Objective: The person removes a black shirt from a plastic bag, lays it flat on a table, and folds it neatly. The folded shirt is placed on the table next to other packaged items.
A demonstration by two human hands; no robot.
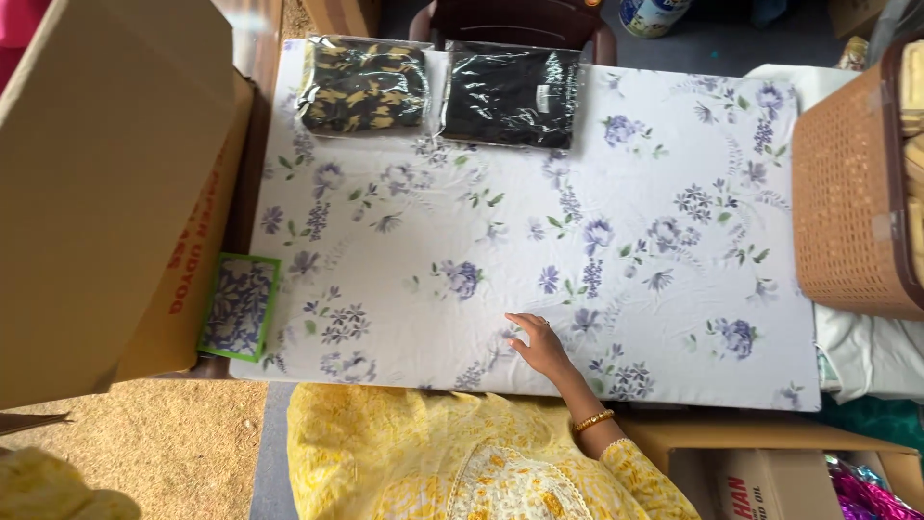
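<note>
I see my right hand (541, 347) flat and open, holding nothing, on the near edge of the floral sheet (539, 231); left hand out of view.

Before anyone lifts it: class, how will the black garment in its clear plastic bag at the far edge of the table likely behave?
The black bagged garment probably sags when lifted, being folded cloth. Its glossy wrap looks slippery, so it should slide easily over the floral tablecloth. Lying flat, it seems unlikely to roll or tip.

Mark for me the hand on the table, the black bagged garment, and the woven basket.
right hand (539, 344), head view, back of the hand.
black bagged garment (510, 93), head view, middle of the bag.
woven basket (847, 193), head view, its side wall.
</note>
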